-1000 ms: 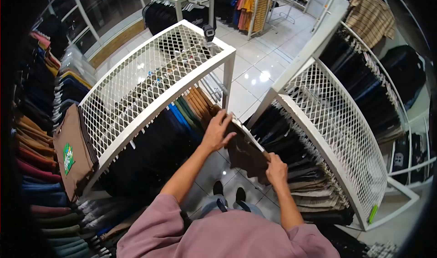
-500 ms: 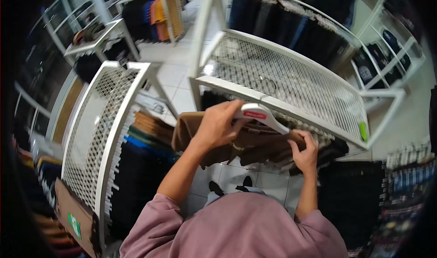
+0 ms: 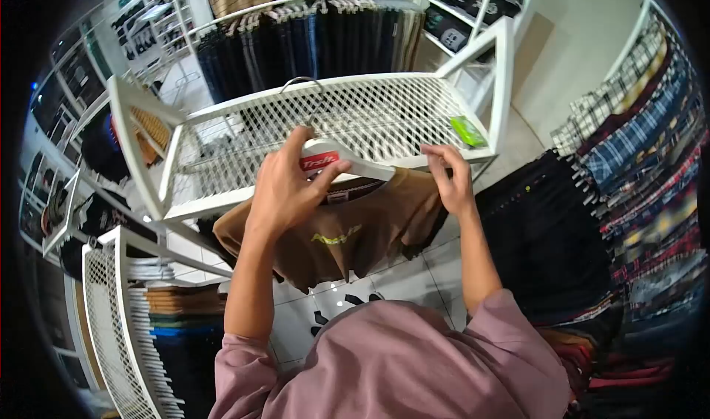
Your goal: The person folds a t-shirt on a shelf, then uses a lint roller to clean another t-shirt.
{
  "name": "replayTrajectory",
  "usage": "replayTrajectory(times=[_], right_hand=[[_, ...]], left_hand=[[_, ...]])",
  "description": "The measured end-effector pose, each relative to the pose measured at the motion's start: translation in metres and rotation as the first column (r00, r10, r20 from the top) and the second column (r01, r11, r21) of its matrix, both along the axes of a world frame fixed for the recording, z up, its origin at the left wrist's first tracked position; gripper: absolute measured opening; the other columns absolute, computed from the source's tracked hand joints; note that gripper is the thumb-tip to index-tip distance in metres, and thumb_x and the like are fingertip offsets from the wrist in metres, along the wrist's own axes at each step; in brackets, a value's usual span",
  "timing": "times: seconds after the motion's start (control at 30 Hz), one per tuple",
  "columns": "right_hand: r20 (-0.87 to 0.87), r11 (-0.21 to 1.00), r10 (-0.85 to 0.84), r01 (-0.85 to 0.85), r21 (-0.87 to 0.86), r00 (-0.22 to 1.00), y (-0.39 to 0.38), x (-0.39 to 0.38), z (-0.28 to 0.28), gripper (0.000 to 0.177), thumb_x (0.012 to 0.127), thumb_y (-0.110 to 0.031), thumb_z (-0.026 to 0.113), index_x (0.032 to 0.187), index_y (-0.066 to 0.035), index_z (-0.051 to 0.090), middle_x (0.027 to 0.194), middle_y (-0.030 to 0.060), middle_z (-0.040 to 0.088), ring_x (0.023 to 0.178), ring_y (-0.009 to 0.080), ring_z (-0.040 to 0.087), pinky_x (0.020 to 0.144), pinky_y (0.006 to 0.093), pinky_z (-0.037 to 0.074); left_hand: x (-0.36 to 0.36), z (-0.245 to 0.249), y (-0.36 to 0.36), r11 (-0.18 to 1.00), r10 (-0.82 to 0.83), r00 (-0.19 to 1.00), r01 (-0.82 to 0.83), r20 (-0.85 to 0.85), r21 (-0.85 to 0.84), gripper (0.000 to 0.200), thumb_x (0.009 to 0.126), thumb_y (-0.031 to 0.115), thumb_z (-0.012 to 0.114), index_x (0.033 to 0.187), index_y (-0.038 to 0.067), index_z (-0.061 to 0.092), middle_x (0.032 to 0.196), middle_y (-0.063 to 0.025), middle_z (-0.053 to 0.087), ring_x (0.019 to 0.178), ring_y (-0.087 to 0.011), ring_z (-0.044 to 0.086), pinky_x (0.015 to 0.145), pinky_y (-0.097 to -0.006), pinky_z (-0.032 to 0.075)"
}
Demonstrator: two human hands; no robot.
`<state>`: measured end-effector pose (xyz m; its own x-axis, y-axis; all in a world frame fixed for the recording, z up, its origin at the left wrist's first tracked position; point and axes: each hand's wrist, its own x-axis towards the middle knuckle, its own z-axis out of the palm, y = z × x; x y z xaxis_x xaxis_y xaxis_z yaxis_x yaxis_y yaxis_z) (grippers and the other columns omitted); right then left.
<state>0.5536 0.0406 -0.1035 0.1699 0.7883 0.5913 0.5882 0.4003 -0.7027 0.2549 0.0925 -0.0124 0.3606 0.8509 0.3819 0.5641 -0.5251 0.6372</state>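
Note:
My left hand is closed around the middle of a white hanger with a red label; its metal hook rises over the rack's mesh. From the hanger hangs a brown T-shirt with small yellow-green lettering on the chest. My right hand is at the shirt's right shoulder, thumb and forefinger apart, near the end of the hanger, whose tip the cloth covers.
A white rack with a mesh top stands in front, a green packet on its right end. Dark trousers hang behind it. Plaid shirts line the right side. Another mesh-topped rack with hanging clothes is at lower left.
My view has turned right, and the hanger with the T-shirt now faces the mesh-topped rack. My right hand has come off the shirt's shoulder and its fingers have opened.

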Motion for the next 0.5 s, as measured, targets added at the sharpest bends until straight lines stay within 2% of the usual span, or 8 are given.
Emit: replayTrajectory(times=[0.03,0.1,0.17,0.27,0.3,0.37,0.43,0.5], right_hand=[[0.011,0.994,-0.076,0.075,0.079,0.997,0.012,0.017,-0.004,0.027,0.097,-0.023,0.066,0.108,0.001,0.071,0.102,0.0139,0.070,0.094,0.0252,0.065,0.085,0.0356,0.049],[0.108,0.959,-0.270,0.257,0.119,0.957,0.031,0.054,-0.009,0.023,0.094,-0.020,0.069,0.106,-0.001,0.072,0.101,0.0137,0.069,0.100,0.0304,0.065,0.089,0.0379,0.048],[0.311,0.919,-0.393,0.359,0.163,0.865,0.055,0.096,-0.028,0.029,0.092,-0.023,0.070,0.114,-0.005,0.070,0.113,0.0153,0.065,0.110,0.0336,0.061,0.094,0.0433,0.046],[0.528,0.833,-0.460,0.554,-0.023,0.714,0.081,0.142,-0.062,0.049,0.090,-0.035,0.069,0.134,-0.014,0.060,0.131,0.0213,0.054,0.123,0.0405,0.052,0.100,0.0543,0.042],[0.614,0.794,-0.489,0.608,0.019,0.619,0.086,0.150,-0.074,0.054,0.092,-0.035,0.067,0.141,-0.015,0.055,0.129,0.0240,0.055,0.122,0.0413,0.053,0.100,0.0547,0.042],[0.622,0.750,-0.374,0.619,-0.233,0.688,0.087,0.154,-0.070,0.057,0.094,-0.034,0.064,0.146,-0.016,0.050,0.126,0.0265,0.056,0.118,0.0418,0.055,0.099,0.0551,0.042],[0.666,0.753,-0.393,0.637,-0.163,0.635,0.088,0.150,-0.073,0.055,0.097,-0.030,0.062,0.148,-0.015,0.047,0.119,0.0266,0.056,0.113,0.0418,0.056,0.096,0.0543,0.043],[0.484,0.819,-0.455,0.565,-0.102,0.747,0.077,0.130,-0.068,0.055,0.099,-0.028,0.059,0.149,-0.009,0.045,0.120,0.0267,0.056,0.112,0.0424,0.056,0.096,0.0513,0.043]], left_hand=[[0.013,-0.002,0.003,1.000,-0.017,1.000,0.017,-0.001,-0.005,0.049,0.083,0.031,0.083,0.106,-0.004,0.059,0.090,-0.0240,0.071,0.086,-0.0325,0.072,0.077,-0.0387,0.055],[0.032,-0.009,0.010,0.994,0.011,1.000,-0.013,-0.016,-0.109,0.050,0.083,0.032,0.082,0.106,-0.007,0.061,0.090,-0.0238,0.071,0.085,-0.0283,0.073,0.074,-0.0386,0.056],[0.046,-0.017,0.016,0.988,0.049,0.999,-0.047,0.007,-0.144,0.051,0.085,0.036,0.081,0.103,-0.008,0.063,0.088,-0.0222,0.072,0.085,-0.0249,0.072,0.073,-0.0389,0.056],[0.052,-0.025,0.021,0.988,0.093,0.996,-0.093,-0.003,-0.121,0.052,0.087,0.041,0.079,0.101,-0.006,0.064,0.085,-0.0198,0.072,0.081,-0.0232,0.070,0.072,-0.0380,0.055],[0.052,-0.027,0.021,0.985,0.113,0.993,-0.110,0.015,-0.132,0.052,0.088,0.043,0.078,0.100,-0.006,0.064,0.085,-0.0191,0.071,0.079,-0.0224,0.070,0.072,-0.0373,0.054],[0.049,-0.028,0.021,0.969,0.159,0.987,-0.155,0.006,-0.194,0.051,0.090,0.044,0.076,0.098,-0.005,0.064,0.080,-0.0165,0.070,0.074,-0.0183,0.065,0.068,-0.0349,0.052],[0.045,-0.033,0.020,0.971,0.207,0.976,-0.197,0.070,-0.135,0.051,0.090,0.043,0.075,0.090,-0.006,0.060,0.076,-0.0224,0.068,0.068,-0.0263,0.066,0.067,-0.0392,0.052],[0.037,-0.032,0.018,0.954,0.253,0.966,-0.240,0.054,-0.181,0.051,0.090,0.043,0.074,0.091,-0.006,0.060,0.077,-0.0222,0.069,0.069,-0.0252,0.067,0.067,-0.0392,0.052]])
